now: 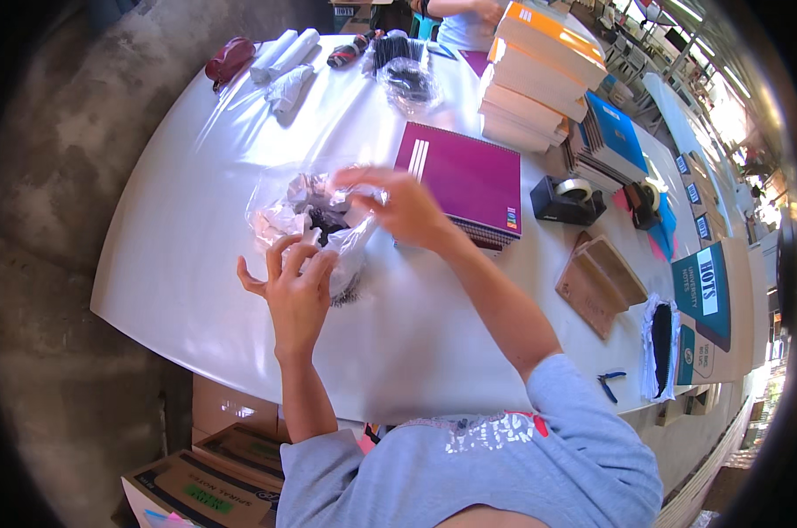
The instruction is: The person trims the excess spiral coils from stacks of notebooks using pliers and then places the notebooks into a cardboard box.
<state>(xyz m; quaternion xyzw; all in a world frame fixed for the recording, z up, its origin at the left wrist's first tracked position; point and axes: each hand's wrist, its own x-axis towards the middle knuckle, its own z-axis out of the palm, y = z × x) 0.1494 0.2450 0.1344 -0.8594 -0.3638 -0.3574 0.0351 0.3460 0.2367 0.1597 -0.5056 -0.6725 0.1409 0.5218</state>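
A crumpled clear plastic bag [350, 246] lies on the white table in front of me, its mouth gaping. Dark, thin pieces inside [328, 225] are partly covered by crinkled wrapping, and I cannot make out their kind. On the bag's near edge, my left hand [295, 286] has its fingers bent onto the plastic, with the thumb side sticking out to the left. Over the bag's far right side reaches my right hand [398, 207], slightly blurred, fingers stretched leftward and apart. Just beyond that hand sits a stack of purple spiral notebooks [469, 172].
Tall orange-topped paper stacks [539, 62] and blue notebooks [614, 132] stand at the far right. Nearer are a tape dispenser [567, 202], a brown open-sided tray [596, 282] and blue-handled pliers [611, 385]. Another bag of black coils [407, 79] lies at the back. Cartons [214, 480] sit lower left.
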